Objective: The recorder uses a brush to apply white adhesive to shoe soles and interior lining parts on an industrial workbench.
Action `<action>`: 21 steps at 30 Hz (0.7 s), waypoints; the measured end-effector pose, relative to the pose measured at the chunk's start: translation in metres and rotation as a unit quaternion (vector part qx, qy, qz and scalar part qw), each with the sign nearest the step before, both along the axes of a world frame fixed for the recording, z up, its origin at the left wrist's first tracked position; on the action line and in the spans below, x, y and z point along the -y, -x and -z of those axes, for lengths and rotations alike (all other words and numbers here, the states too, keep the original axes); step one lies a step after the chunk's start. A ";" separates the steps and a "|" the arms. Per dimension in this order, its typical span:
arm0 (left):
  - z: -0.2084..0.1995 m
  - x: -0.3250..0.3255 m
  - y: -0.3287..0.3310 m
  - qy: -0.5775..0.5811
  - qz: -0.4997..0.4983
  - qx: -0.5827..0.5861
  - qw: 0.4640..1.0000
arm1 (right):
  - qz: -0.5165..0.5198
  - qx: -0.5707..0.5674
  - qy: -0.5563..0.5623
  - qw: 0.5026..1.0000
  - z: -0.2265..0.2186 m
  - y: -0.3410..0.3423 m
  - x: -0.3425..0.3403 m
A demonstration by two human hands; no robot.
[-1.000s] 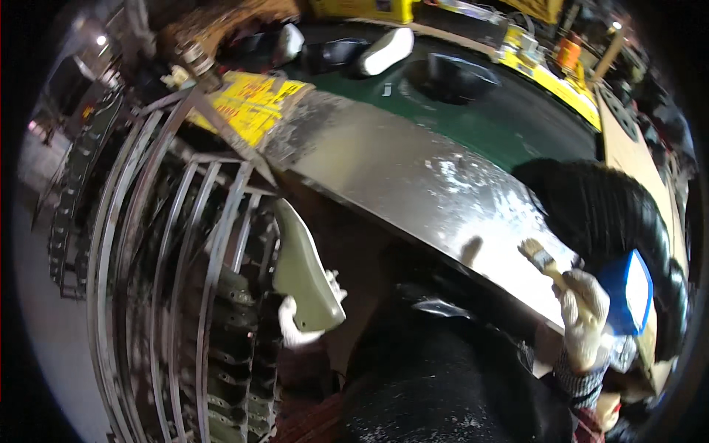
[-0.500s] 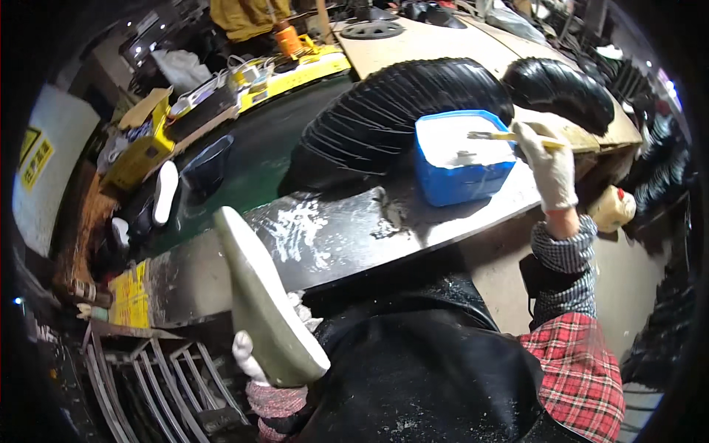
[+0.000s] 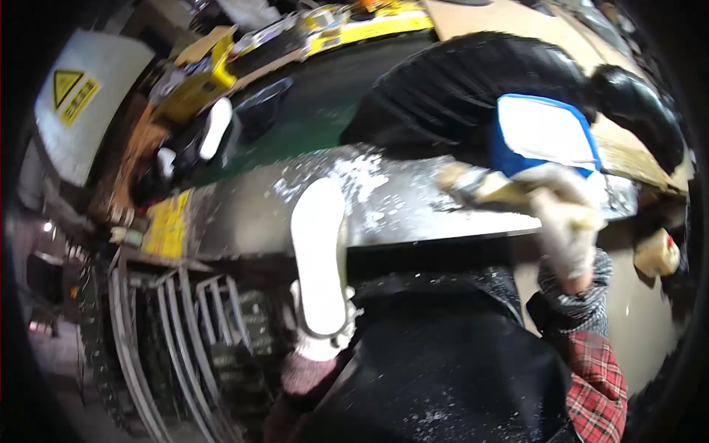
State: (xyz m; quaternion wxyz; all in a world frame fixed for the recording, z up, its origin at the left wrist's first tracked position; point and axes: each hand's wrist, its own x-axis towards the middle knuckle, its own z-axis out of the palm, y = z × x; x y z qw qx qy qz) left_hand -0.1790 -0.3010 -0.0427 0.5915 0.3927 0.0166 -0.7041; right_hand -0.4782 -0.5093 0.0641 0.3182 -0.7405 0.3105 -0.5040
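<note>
One elongated white-faced shoe sole (image 3: 317, 251), gripped at heel by white-gloved left hand (image 3: 319, 345), before grey metal bench (image 3: 236, 221); long axis away from body, toe foremost. In clenched white-gloved right hand (image 3: 565, 221): blurred wooden-handled brush (image 3: 491, 187).

Gloved left hand (image 3: 322, 347) holds a white sole-shaped piece (image 3: 319, 247), right hand (image 3: 566, 218) holds a brush (image 3: 491, 187), blue tub (image 3: 504, 153) nearby

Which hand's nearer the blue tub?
Right. The right hand, holding a brush, is just in front of the blue tub; the left hand, gripping a white sole, is farther off to the left.
</note>
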 end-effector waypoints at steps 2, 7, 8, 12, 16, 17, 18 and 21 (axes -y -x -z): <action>0.039 0.014 -0.007 0.057 -0.130 0.069 0.987 | -0.209 -0.079 0.152 0.963 0.000 -0.065 -0.006; 0.067 -0.004 -0.029 0.187 0.012 -0.177 0.966 | -0.266 0.043 -0.174 0.947 0.055 -0.184 0.032; 0.059 0.001 -0.024 0.203 0.008 -0.191 0.960 | -0.227 0.071 -0.248 0.939 0.060 -0.187 0.044; 0.087 0.001 -0.029 0.197 0.039 0.030 0.979 | -0.218 0.038 -0.316 0.923 0.062 -0.141 0.009; 0.065 0.004 -0.032 0.112 0.066 0.012 0.991 | -0.325 -0.200 0.082 0.921 0.020 -0.155 0.015; 0.061 0.006 -0.032 0.081 0.086 -0.052 0.992 | -0.292 -0.013 -0.198 0.936 0.023 -0.163 0.031; 0.070 0.004 -0.032 0.150 0.049 -0.132 0.979 | -0.231 0.035 -0.245 0.941 0.018 -0.178 0.048; 0.084 0.000 -0.031 0.246 -0.018 -0.304 0.920 | -0.290 -0.044 -0.145 0.945 0.024 -0.197 0.058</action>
